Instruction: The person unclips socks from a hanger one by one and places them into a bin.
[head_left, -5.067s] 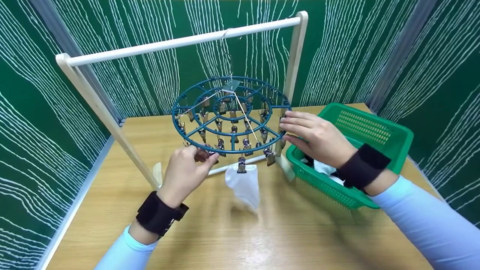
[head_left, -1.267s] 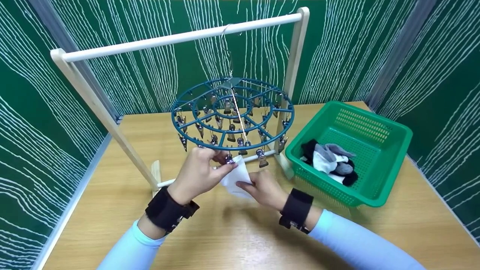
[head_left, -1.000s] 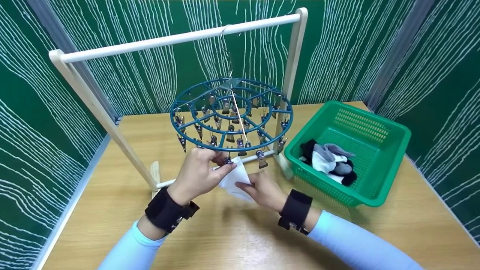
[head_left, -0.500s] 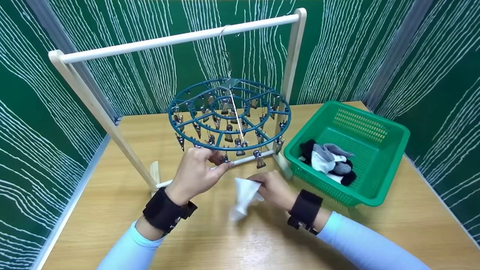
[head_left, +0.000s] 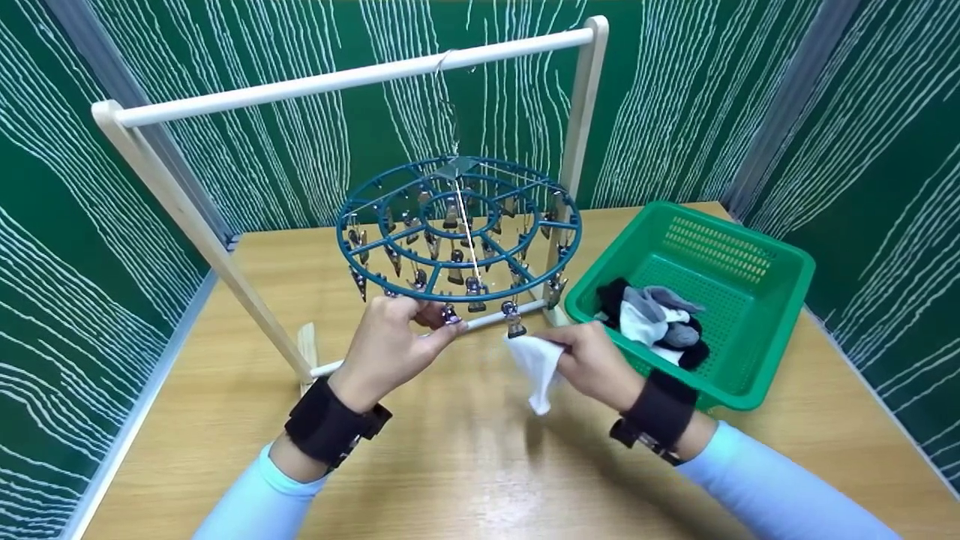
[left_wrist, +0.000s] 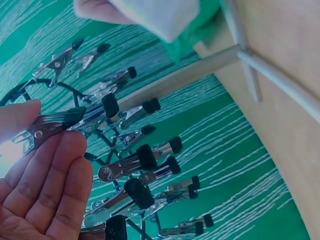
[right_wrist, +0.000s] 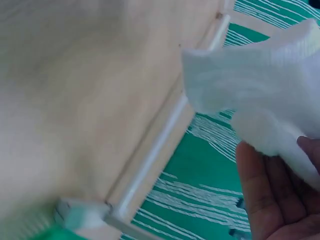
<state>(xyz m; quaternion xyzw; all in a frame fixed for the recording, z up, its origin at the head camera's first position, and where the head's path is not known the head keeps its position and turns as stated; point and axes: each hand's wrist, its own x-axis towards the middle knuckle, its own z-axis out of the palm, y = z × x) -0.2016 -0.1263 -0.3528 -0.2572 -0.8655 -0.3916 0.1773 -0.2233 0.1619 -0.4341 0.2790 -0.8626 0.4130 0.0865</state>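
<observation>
My left hand (head_left: pixel 390 349) pinches a metal clip (head_left: pixel 450 315) below the near edge of a round blue-green drying hanger (head_left: pixel 457 167). In the left wrist view this clip (left_wrist: pixel 52 125) sits between thumb and fingers, with no cloth in it. My right hand (head_left: pixel 596 367) holds a white sock (head_left: pixel 538 367) by its upper edge, and the rest droops toward the table. The sock's top lies just below another hanging clip (head_left: pixel 514 322); whether they touch I cannot tell. In the right wrist view, the thumb and fingers grip the sock (right_wrist: pixel 250 80).
The hanger hooks over the white bar (head_left: pixel 360 73) of a wooden stand, and several other clips dangle from its rings. To the right stands a green basket (head_left: pixel 799 285) with a pile of black, grey and white socks (head_left: pixel 652 322). The wooden table (head_left: pixel 450 480) lies beneath.
The white sock, earlier hanging from a clip, has come off it. My right hand has carried it right and slightly up. My left hand keeps its pinch on the clip.
</observation>
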